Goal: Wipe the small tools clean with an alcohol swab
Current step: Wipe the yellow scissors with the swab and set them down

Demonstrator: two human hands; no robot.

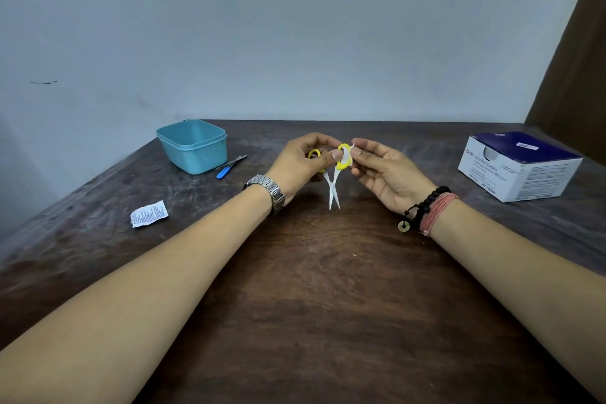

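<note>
Small scissors (333,187), yellow loop handles, held in the air over the middle of the dark wooden table (311,289). Long axis runs near vertical in the view: handles up and away from the person, blade tips down and toward the person. Blades slightly parted at the tips, crossing at the pivot.

Left hand (300,164): fingers curled round the left loop, thumb laid across toward the right loop. Metal watch (269,190) on that wrist.

Right hand (383,170): thumb and forefinger pinch a white alcohol swab (348,154) against the right yellow loop; remaining fingers loosely curled below. Black bead bracelet and pink cord band (433,210) on that wrist, a small coin charm hanging.

Around the table: blue plastic tub (193,147) at far left; just right of it a blue-handled tool (231,167) lying flat, long axis diagonal, metal end pointing away and right; whether it touches the tub cannot be told. Torn white swab wrapper (149,214) near the left edge. White-and-purple box of alcohol swabs (518,167) at far right, well apart from the hands.
</note>
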